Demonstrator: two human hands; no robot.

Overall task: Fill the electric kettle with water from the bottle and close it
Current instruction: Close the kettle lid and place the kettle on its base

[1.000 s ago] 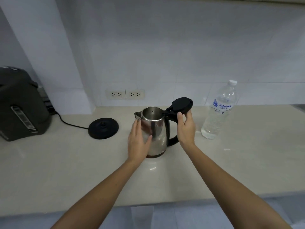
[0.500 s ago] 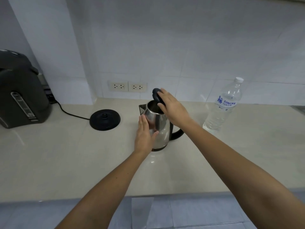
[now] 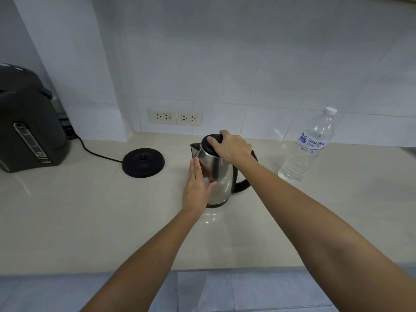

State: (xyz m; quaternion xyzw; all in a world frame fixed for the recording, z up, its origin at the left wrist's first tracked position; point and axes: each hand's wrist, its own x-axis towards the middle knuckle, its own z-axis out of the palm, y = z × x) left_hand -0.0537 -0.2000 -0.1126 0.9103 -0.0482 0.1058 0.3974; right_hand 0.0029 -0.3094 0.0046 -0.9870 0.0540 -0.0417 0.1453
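Electric kettle (image 3: 217,176), stainless steel, is stood upright on the beige counter (image 3: 90,210) near centre, with its black lid (image 3: 208,144) brought down onto the rim; whether it is latched cannot be told. The step in hand is judged to be lid closing. For a clean close, pressure should be applied straight down over the lid's middle until it seats flush all round, while the body is braced so the kettle is not slid or tipped toward the spout. The right hand (image 3: 231,146) is laid over the lid from the 3 o'clock side, fingers curled loosely around its edge, nothing lifted. The left hand (image 3: 197,188) is held open and flat, fingers extended together, pressed against the kettle wall at about 8 o'clock, thumb touching the steel. The Singha water bottle (image 3: 308,147), capped and upright, is left at the kettle's 3 o'clock, apart from it. The black power base (image 3: 143,162) is seen at 9 o'clock, unoccupied.
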